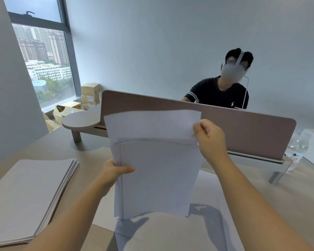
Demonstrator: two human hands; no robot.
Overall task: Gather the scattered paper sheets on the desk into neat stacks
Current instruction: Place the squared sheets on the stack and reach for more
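You grip a bundle of white sheets (158, 171) upright above the desk (91, 156): left hand (114, 171) clamps its left edge, right hand (209, 135) pinches the top corner. One finished stack (28, 196) lies left; loose sheets (170, 232) below remain ungathered.

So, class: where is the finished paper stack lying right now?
In the head view, the finished stack lies flat on the desk's left side, beside the left forearm, apart from the held sheets.

desk (91, 156) under paper stack (25, 196)
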